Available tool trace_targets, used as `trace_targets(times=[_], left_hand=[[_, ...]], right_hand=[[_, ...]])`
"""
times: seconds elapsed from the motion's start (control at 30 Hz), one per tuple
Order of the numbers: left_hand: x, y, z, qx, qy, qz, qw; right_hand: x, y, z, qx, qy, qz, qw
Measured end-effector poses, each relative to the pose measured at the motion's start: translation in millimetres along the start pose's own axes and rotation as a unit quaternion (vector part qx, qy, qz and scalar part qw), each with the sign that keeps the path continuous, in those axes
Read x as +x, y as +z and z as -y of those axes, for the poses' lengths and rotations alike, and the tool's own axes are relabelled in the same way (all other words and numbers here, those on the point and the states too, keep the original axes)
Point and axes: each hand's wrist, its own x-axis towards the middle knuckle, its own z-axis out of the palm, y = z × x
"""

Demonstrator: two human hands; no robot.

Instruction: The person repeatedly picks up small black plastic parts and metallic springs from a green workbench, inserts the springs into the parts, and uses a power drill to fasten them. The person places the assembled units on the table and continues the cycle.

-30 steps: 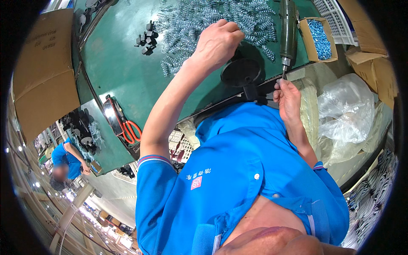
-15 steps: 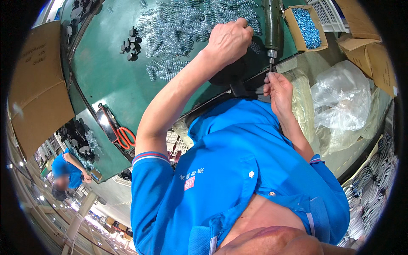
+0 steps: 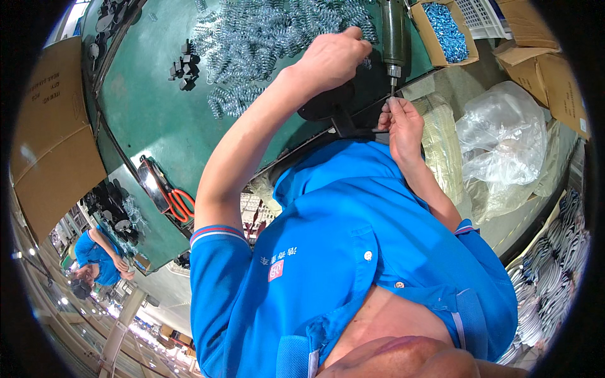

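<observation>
Inspected table (image 3: 151,116) edges first. Traced near edge slanting up from lower left to upper right, passing close under both hands. Found widest open room at left, as a green stretch between the blocks (image 3: 184,68) and the scissors (image 3: 181,205). Noted tight room at right, with driver (image 3: 395,41) just beside box (image 3: 430,39). Observed springs (image 3: 252,38) heaped along the far side, bordering the left hand (image 3: 334,60). Recorded carton (image 3: 57,138) past the left edge and bag (image 3: 501,135) off the table, right of the right hand (image 3: 403,126).

Located black part (image 3: 324,106) at the near edge, disc partly hidden beneath left hand and wrist, stem pointing toward the person. Found left hand palm down, fingers bunched, beside the springs; cannot tell grip or contents. Found right hand pinched narrow, thumb against fingers, at the tip of the driver's bit; cannot confirm any small piece between. Noted driver directly beyond right hand, bit toward the person, and to the right of left hand.
</observation>
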Motion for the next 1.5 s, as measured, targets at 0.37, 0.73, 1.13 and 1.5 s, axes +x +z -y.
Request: trace_targets(times=[0.37, 0.73, 1.13, 1.5], left_hand=[[-60.6, -40.5, 8.5, -0.375, -0.297, -0.104, 0.872], [-68.7, -43.3, 11.3, -0.389, -0.242, -0.207, 0.865], [-91.6, -60.7, 6.6, -0.595, -0.305, -0.186, 0.720], [-93.7, -40.3, 21.6, -0.770, -0.253, -0.196, 0.552]], right_hand=[[3.1, -1.9, 9.5, -0.081, 0.005, -0.007, 0.997], [56.9, 125.5, 78.4, -0.297, -0.190, 0.277, 0.894], [69.2, 151.7, 65.9, -0.260, -0.113, 0.394, 0.874], [97.9, 141.9, 74.1, -0.342, -0.122, 0.335, 0.869]])
